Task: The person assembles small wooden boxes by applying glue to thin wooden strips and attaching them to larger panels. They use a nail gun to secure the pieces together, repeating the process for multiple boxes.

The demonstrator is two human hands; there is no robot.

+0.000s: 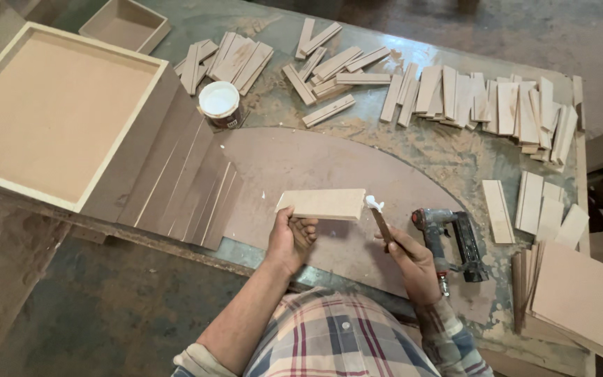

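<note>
Hands grip one thing each: left hand (289, 236) one wood piece (322, 204), right hand (410, 260) one glue stick (380, 218).

Head-worn view, steeply down, workbench (399, 150) near.

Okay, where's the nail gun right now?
In the head view the nail gun lies on the workbench at the person's right, just beside the right hand holding the glue stick, with stacked boards further right.
</note>
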